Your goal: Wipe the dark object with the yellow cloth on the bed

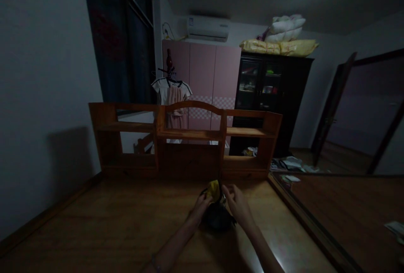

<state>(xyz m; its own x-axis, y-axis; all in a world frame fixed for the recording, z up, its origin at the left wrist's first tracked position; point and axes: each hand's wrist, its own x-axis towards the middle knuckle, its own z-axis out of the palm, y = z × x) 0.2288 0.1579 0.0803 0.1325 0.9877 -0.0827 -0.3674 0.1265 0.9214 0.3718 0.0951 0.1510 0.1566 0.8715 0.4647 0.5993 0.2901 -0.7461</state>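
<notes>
A yellow cloth (pixel 213 189) is bunched up in my left hand (pixel 202 205), whose fingers are closed on it. Just below and behind the cloth sits a black object with a rounded lower part (pixel 218 218) on the wooden tabletop (pixel 142 214). It has a narrow dark part rising between my hands, with a small shiny spot; its exact kind is too dark to tell. My right hand (pixel 237 203) is at the right side of that narrow part, fingers curled and thumb bent inward. What its fingertips pinch, if anything, is hidden.
A wooden shelf unit (pixel 189 134) spans the table's far edge. Beyond it stand a pink wardrobe (pixel 202 68), a dark cabinet (pixel 290 83) and a rack with a hung shirt (pixel 162 87). A raised wooden edge (pixel 303 218) borders the table's right side; a wall rises left.
</notes>
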